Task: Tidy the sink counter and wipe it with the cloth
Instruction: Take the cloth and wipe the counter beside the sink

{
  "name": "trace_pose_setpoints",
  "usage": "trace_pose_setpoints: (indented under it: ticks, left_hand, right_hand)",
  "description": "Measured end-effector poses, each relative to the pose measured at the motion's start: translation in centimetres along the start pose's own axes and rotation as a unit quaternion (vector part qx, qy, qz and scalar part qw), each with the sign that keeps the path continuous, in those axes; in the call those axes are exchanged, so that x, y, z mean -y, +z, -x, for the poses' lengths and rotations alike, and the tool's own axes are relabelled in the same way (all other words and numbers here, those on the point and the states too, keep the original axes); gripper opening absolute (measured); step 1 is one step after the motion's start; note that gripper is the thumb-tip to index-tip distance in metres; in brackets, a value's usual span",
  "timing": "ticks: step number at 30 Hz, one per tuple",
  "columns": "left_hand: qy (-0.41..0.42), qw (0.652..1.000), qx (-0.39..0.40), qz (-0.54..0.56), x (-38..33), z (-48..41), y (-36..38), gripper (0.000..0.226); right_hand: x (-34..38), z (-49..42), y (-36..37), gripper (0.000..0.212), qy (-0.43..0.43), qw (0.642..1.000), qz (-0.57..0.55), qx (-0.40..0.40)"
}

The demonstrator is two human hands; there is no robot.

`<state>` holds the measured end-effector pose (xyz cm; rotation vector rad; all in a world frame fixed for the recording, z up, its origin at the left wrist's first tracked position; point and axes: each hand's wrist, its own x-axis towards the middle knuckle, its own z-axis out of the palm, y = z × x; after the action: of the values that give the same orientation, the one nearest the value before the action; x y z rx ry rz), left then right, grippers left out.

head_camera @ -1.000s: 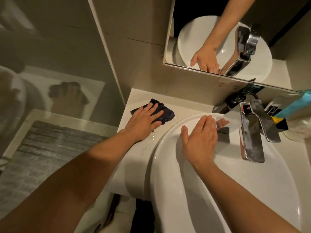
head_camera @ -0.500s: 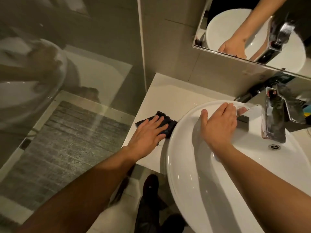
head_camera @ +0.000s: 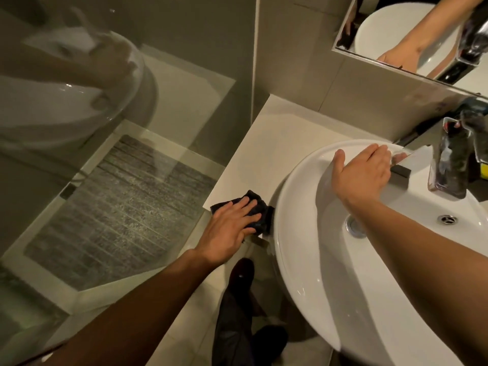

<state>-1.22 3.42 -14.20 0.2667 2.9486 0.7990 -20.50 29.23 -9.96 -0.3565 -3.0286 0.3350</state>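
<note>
A dark cloth (head_camera: 260, 219) lies at the front edge of the pale counter (head_camera: 277, 143), just left of the white basin (head_camera: 303, 260). My left hand (head_camera: 229, 228) presses flat on the cloth, fingers spread over it. My right hand (head_camera: 361, 173) rests flat on the basin's far rim, fingers together, holding nothing. The chrome tap (head_camera: 451, 165) stands to the right of that hand.
A mirror (head_camera: 412, 30) hangs above the counter and reflects the basin and my arm. A glass shower panel (head_camera: 126, 128) stands to the left, with a grey mat behind it. Small items with a yellow part (head_camera: 483, 170) sit behind the tap. My dark trouser leg (head_camera: 232, 313) shows below.
My left hand has drawn the cloth from the back of the counter toward its front edge. The right hand has stayed on the basin rim. The view has shifted left.
</note>
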Motion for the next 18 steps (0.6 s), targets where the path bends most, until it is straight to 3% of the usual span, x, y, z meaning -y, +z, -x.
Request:
trace_pose_setpoints:
  ticks: [6, 10, 14, 18]
  left_hand:
    - [-0.028, 0.994, -0.021, 0.101, -0.9, 3.2, -0.4, 0.035]
    - [-0.143, 0.945, -0.062, 0.288, -2.3, 2.9, -3.0, 0.041]
    - [-0.136, 0.925, -0.079, 0.345, -3.0, -1.3, -6.6, 0.037]
    - [-0.101, 0.928, -0.071, 0.352, -3.7, -8.3, -9.3, 0.032]
  right_hand:
    - [-0.3, -0.1, 0.0, 0.092, -0.005, 1.000, -0.001, 0.007]
    - [-0.1, 0.1, -0.4, 0.089, -0.006, 1.000, 0.001, 0.018]
    - [0.1, 0.4, -0.9, 0.088, -0.006, 1.000, -0.003, 0.026]
    - [0.3, 0.4, -1.5, 0.087, -0.004, 0.999, 0.000, 0.039]
